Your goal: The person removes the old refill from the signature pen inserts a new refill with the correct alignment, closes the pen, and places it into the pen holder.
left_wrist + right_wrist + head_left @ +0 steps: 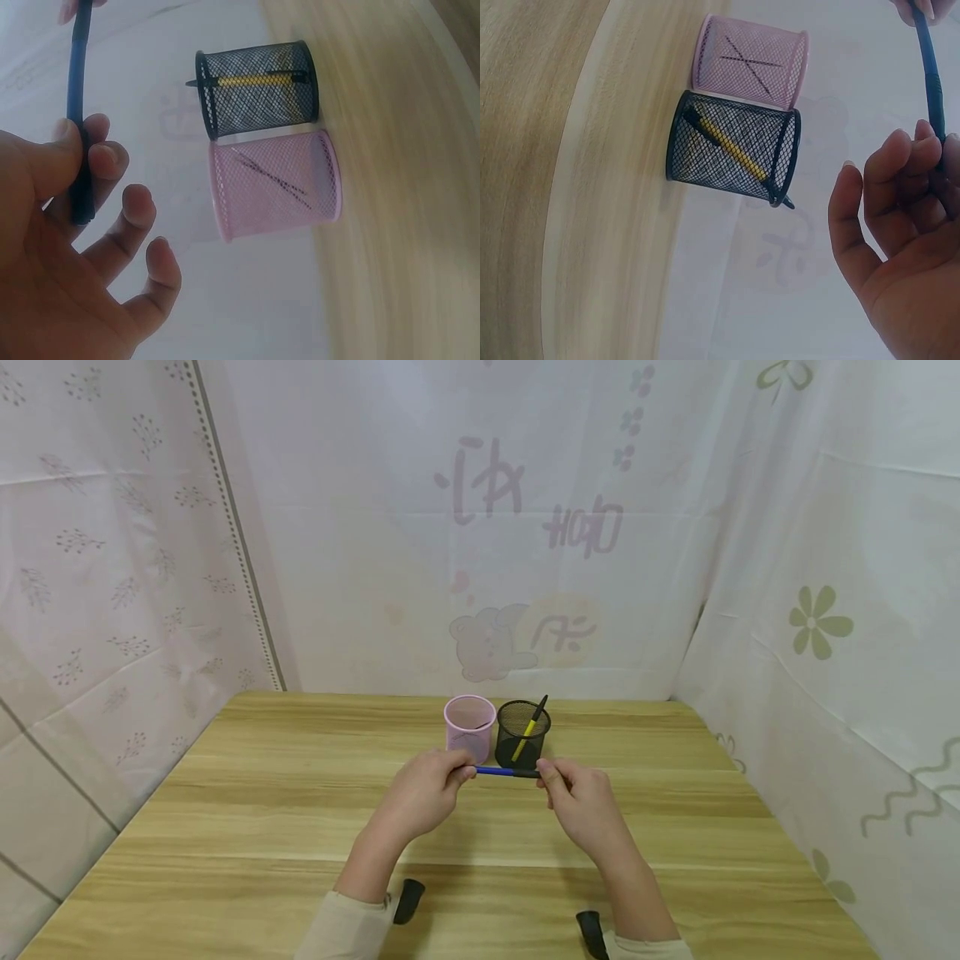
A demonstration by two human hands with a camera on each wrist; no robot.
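Note:
A blue pen with black ends (497,771) is stretched level between both hands, in front of two mesh pen holders. My left hand (429,791) pinches its left end between thumb and fingers. The right hand (583,800) pinches the black end at the other side. In the left wrist view the pen (76,79) runs from the left thumb up to the other hand's fingertips, while the remaining left fingers are loosely bent. Behind the pen stand the pink mesh holder (469,747) and, touching or nearly touching it, the black mesh holder (517,753).
A yellow and black pen (530,732) leans in the black holder, its tip above the rim. Inside the pink holder, thin dark sticks (274,180) cross each other. The wooden table (300,793) meets patterned white curtains (360,568) at the back and sides.

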